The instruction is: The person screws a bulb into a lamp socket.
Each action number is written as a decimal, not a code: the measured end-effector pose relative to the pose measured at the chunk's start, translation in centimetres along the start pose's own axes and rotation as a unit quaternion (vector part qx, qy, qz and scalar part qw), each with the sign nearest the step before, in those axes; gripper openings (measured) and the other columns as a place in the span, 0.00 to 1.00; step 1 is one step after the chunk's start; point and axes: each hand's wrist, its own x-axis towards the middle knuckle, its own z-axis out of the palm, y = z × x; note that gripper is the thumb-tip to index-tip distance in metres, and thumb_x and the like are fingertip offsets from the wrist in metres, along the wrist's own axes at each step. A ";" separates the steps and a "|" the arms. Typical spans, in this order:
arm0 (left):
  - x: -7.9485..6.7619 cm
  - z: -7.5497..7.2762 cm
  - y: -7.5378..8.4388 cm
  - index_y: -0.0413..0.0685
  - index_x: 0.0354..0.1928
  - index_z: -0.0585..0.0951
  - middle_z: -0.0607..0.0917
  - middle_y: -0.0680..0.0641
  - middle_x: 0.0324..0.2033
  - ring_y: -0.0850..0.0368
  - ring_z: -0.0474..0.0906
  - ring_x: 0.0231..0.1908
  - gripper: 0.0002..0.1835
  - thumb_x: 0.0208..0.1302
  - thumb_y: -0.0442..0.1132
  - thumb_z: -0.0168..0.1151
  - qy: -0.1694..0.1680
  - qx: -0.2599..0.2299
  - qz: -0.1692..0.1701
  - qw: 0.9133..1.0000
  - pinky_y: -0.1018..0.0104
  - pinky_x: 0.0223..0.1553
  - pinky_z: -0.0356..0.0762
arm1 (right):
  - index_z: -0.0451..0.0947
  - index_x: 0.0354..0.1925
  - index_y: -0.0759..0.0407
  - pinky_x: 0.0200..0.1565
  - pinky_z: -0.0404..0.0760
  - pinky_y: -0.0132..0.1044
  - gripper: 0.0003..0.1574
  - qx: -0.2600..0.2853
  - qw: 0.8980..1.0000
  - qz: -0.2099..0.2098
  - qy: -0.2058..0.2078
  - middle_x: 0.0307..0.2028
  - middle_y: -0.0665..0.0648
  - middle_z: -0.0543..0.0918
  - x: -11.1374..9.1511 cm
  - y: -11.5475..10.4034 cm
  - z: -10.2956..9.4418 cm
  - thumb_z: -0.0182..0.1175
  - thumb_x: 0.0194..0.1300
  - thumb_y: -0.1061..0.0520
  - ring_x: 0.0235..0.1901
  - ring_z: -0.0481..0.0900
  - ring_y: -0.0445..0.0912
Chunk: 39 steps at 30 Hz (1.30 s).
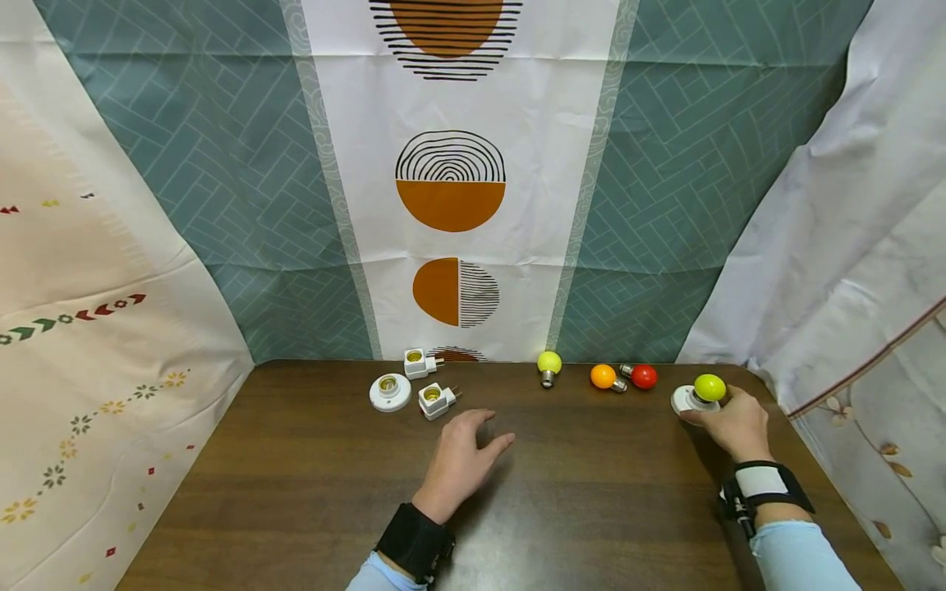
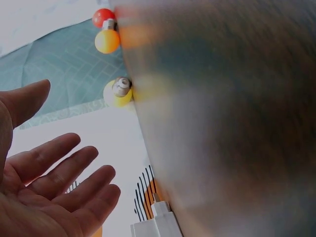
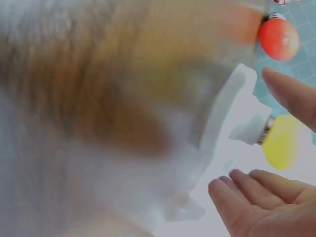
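Note:
On the right side of the table stands a round white lamp holder (image 1: 681, 400) with a lime-yellow light bulb (image 1: 709, 387) seated upright in it. My right hand (image 1: 741, 423) is around this pair, thumb on the near side and fingers beyond. In the right wrist view a gap shows between the fingers (image 3: 261, 195) and the bulb (image 3: 284, 143), and the thumb is also apart from the holder (image 3: 244, 118). Bulb thread shows slightly above the socket. My left hand (image 1: 460, 460) hovers over the middle of the table, fingers spread and relaxed, holding nothing.
At the back left sit another round lamp holder (image 1: 389, 392) and two white plug-in sockets, one behind (image 1: 420, 364) and one in front (image 1: 436, 400). Along the back edge lie a lime-yellow bulb (image 1: 549, 367), an orange bulb (image 1: 603, 376) and a red bulb (image 1: 645, 377). Patterned curtains hang behind the wooden table (image 1: 591, 492).

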 end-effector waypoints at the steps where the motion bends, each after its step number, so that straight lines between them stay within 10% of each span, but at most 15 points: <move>1: 0.0 -0.1 0.0 0.47 0.53 0.78 0.77 0.50 0.50 0.56 0.71 0.53 0.27 0.59 0.57 0.61 0.003 0.000 0.002 1.000 0.58 0.52 0.69 | 0.63 0.57 0.78 0.49 0.65 0.60 0.57 0.000 1.000 -0.002 0.005 0.51 0.77 0.70 0.0 -0.3 -0.1 0.74 0.41 0.42 0.47 0.67 0.70; 12: 0.1 -0.4 0.1 0.47 0.55 0.76 0.76 0.50 0.52 0.57 0.69 0.54 0.28 0.58 0.56 0.62 0.016 0.004 -0.004 1.000 0.59 0.53 0.68 | 0.62 0.62 0.72 0.50 0.67 0.59 0.54 0.044 0.992 -0.105 0.056 0.54 0.73 0.70 -1.3 -6.9 -0.9 0.70 0.47 0.42 0.50 0.68 0.65; 26: -0.1 -0.3 -0.1 0.46 0.54 0.77 0.77 0.50 0.51 0.57 0.70 0.54 0.27 0.57 0.54 0.64 0.047 0.006 0.012 0.999 0.60 0.52 0.68 | 0.71 0.58 0.59 0.54 0.68 0.50 0.40 0.077 0.964 -0.248 -0.058 0.54 0.58 0.74 -5.6 -12.9 3.2 0.71 0.48 0.45 0.55 0.69 0.52; 39: 0.7 -1.9 -1.2 0.46 0.55 0.76 0.78 0.49 0.50 0.55 0.72 0.52 0.27 0.55 0.51 0.66 0.090 0.009 0.004 0.996 0.60 0.50 0.70 | 0.72 0.57 0.59 0.54 0.68 0.47 0.38 0.092 0.952 -0.269 -0.116 0.55 0.55 0.74 -6.9 -13.3 4.9 0.70 0.50 0.47 0.55 0.70 0.49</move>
